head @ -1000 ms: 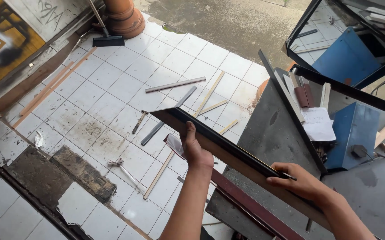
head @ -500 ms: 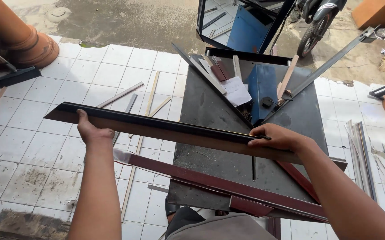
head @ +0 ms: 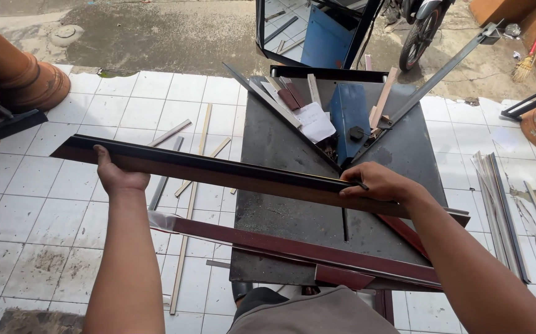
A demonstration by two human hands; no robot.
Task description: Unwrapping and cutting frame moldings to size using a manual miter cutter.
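Outdoors, positioning a long dark moulding strip (head: 218, 175) across the metal cutting table (head: 280, 222).
Left hand (head: 118, 176) gripping its overhanging end, right hand (head: 376, 184) pressing it near the table's middle slot.

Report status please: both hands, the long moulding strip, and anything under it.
Left hand grips long moulding strip from below. Right hand presses it on the metal table. Red strip lies beneath, apart.
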